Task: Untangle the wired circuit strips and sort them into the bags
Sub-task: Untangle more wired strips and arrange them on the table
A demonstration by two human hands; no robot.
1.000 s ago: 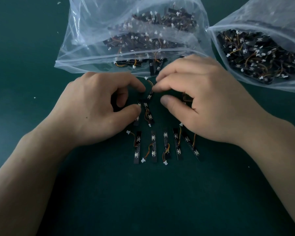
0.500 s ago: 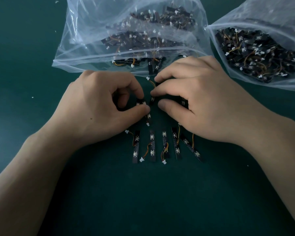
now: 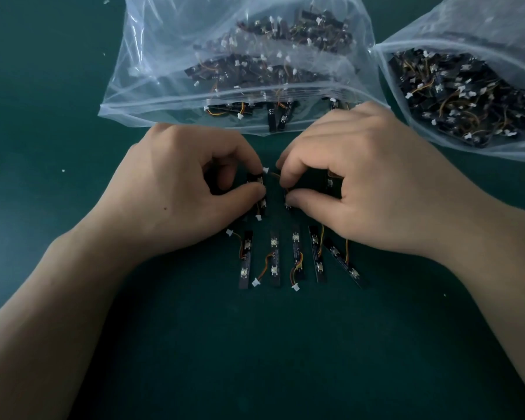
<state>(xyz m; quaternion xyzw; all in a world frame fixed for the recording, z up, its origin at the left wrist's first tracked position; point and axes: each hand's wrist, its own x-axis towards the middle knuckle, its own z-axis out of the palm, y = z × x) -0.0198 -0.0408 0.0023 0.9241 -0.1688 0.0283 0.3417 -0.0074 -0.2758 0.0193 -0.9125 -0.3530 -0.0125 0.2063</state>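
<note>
Black narrow circuit strips with orange wires and white plug ends form a small tangle (image 3: 260,192) in the gap between the two hands, over the dark green table surface (image 3: 255,344). Whether the tangle rests on the surface or is lifted cannot be determined.

The left hand (image 3: 188,189) pinches one strip of the tangle between thumb tip and curled index finger. Its other fingers are folded under the palm, knuckles up. The right hand (image 3: 361,183) mirrors this pose, with thumb and bent index finger closed on a second strip at the right side of the tangle. One white connector (image 3: 265,170) shows between the two index fingertips. A further strip (image 3: 330,181) lies partly hidden in the shadow under the right palm.

Both wrists sit low near the surface, and the forearms run in from the lower corners.

Just nearer the person than the hands, a row of five strips (image 3: 275,259) lies flat, side by side and separated, with the rightmost one angled.

Beyond the hands lie two clear plastic zip bags. The left bag (image 3: 164,71) holds a pile of strips, and its mouth lies close behind the knuckles. The right bag (image 3: 467,34), also filled, lies to the far right
</note>
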